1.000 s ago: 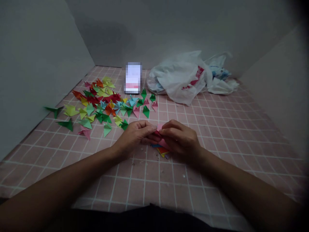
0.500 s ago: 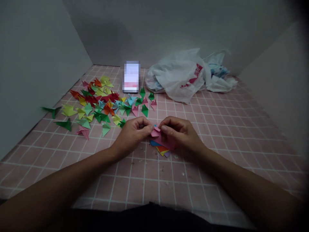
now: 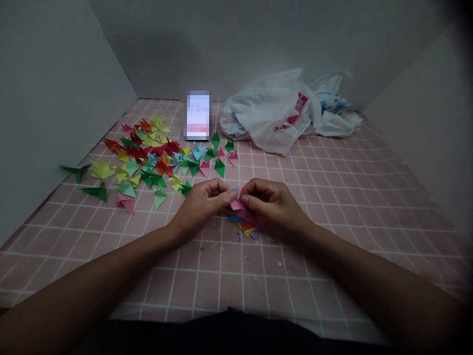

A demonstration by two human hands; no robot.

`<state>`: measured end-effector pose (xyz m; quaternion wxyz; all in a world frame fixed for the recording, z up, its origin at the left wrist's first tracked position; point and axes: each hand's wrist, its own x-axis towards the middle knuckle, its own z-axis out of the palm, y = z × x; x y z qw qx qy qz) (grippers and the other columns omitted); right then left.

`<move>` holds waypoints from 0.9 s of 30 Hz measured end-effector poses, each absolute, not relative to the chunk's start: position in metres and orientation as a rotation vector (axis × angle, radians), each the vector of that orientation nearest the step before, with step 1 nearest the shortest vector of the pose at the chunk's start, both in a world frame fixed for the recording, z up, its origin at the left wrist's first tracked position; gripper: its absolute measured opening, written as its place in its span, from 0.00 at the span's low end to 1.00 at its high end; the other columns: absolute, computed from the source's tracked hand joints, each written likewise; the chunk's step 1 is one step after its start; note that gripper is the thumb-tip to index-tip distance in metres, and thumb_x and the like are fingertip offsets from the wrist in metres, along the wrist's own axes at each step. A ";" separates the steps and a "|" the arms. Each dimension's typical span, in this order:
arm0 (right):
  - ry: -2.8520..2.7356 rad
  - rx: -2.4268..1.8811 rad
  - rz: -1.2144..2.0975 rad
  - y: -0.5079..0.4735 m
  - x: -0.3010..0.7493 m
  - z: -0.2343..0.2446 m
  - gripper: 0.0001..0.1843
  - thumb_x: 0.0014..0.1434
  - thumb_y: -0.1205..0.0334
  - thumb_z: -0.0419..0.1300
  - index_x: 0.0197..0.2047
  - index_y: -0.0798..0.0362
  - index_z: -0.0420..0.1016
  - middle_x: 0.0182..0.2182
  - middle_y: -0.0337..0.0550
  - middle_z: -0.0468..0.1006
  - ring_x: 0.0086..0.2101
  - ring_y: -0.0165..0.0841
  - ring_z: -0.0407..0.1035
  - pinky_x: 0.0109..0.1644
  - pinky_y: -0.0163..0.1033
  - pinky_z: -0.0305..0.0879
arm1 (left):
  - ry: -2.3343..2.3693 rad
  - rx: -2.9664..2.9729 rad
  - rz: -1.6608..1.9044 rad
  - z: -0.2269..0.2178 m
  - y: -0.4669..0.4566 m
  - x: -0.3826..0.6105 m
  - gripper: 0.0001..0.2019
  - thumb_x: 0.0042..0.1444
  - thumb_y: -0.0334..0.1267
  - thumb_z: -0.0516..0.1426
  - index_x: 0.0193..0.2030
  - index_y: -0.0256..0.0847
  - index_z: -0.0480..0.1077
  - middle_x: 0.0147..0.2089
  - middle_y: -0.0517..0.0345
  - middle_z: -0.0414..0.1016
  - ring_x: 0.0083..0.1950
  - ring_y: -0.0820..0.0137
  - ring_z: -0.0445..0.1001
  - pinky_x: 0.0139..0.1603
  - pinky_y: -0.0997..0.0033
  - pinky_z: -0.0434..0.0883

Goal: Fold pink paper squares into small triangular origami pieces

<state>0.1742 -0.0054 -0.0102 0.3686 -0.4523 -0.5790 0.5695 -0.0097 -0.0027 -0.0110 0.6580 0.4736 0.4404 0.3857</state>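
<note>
Between my two hands is a small piece of folded pink origami paper (image 3: 235, 203). My left hand (image 3: 207, 199) pinches its left side between thumb and fingers. My right hand (image 3: 271, 202) is closed with its thumb and fingertips on the right side of the same paper. Just beneath lies a fanned stack of coloured paper sheets (image 3: 247, 227), with blue, orange, yellow and lilac edges showing; my right hand covers part of it. Many folded paper cranes (image 3: 162, 166) in green, red, yellow, pink and blue lie spread out beyond my left hand.
A lit phone (image 3: 197, 116) with a blurred screen stands upright at the back. Right of it lies a crumpled white plastic bag (image 3: 273, 116), with another bag (image 3: 334, 113) behind. A pink checked cloth (image 3: 351, 197) covers the table, and pale walls (image 3: 236, 44) enclose it.
My right thumb and fingers have moved left, closer to my left hand, and now press on the pink paper. The whole view has shifted slightly.
</note>
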 end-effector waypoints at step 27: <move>-1.171 -1.109 1.770 -0.005 0.173 -0.014 0.13 0.52 0.55 0.69 0.29 0.53 0.71 0.19 0.33 0.70 0.21 0.25 0.62 0.26 0.32 0.56 | 1.088 1.196 0.879 -0.010 -0.001 -0.010 0.11 0.49 0.42 0.65 0.29 0.37 0.72 0.28 0.62 0.72 0.30 0.76 0.69 0.32 0.75 0.67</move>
